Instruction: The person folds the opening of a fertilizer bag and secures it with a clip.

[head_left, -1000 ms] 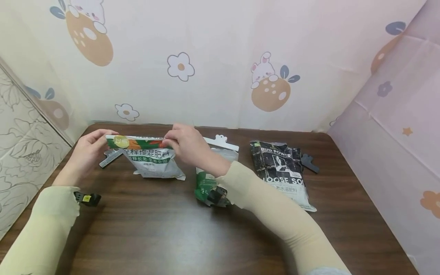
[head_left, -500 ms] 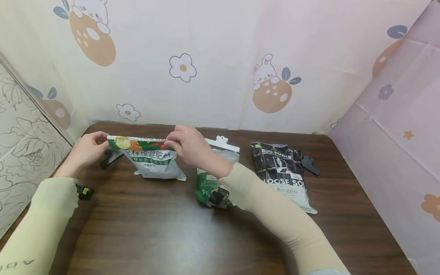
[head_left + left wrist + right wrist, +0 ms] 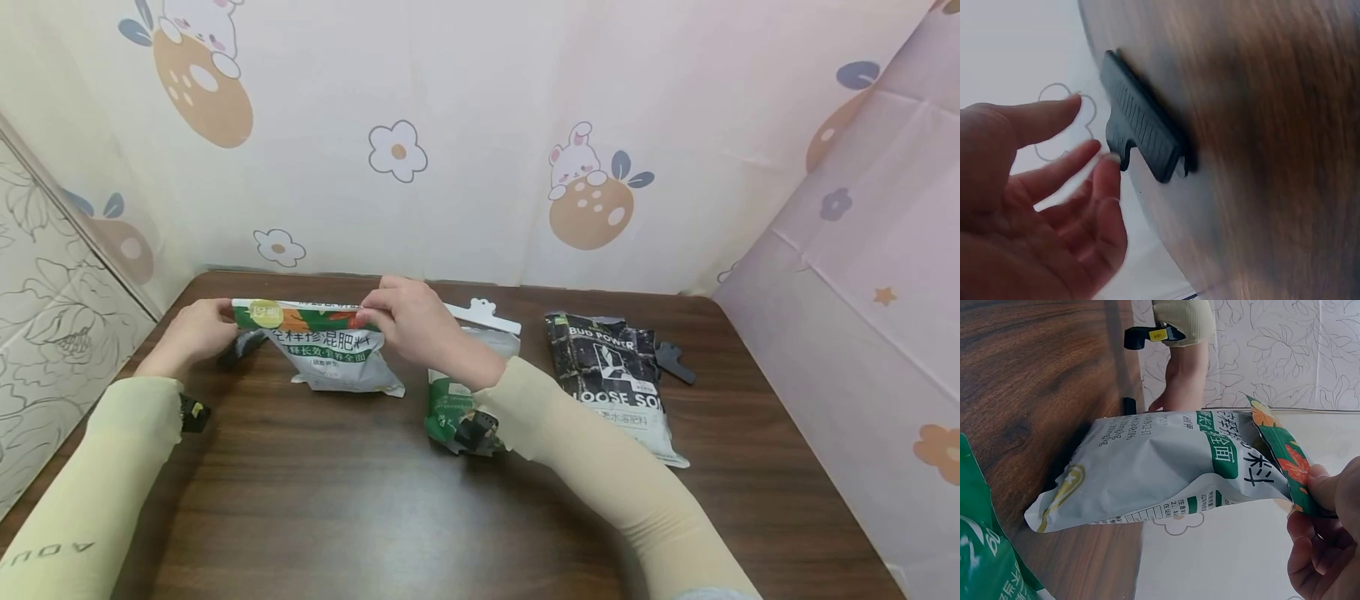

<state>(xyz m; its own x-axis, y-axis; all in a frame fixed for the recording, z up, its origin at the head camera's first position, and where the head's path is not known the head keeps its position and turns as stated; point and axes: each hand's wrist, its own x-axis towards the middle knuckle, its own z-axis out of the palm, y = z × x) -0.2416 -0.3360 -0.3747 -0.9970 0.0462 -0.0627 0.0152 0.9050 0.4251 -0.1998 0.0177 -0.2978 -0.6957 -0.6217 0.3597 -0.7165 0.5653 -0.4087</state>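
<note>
My right hand point(image 3: 414, 323) pinches the folded-down top of a white fertilizer bag point(image 3: 337, 367) by its right end. The bag stands upright at the back left, and its green, orange-printed top strip point(image 3: 1288, 453) is turned over toward me. At the bag's left end is my left hand point(image 3: 197, 335), beside a dark sealing clip point(image 3: 1141, 122) on the table. In the left wrist view the thumb is spread away from the fingers, and the fingertips are at the clip's tab; whether they touch it I cannot tell. The hand hides part of the clip in the head view.
To the right lies a green and white bag point(image 3: 450, 404) with a white clip point(image 3: 487, 315) across its top, partly behind my right forearm. Farther right is a black and white bag point(image 3: 611, 375) with a dark grey clip point(image 3: 677, 363). A patterned curtain point(image 3: 465, 208) backs the table.
My left hand has left the bag's upper left corner and moved lower, beside the dark clip. The clip looks darker and tilted. My right hand keeps its pinch on the fold.
</note>
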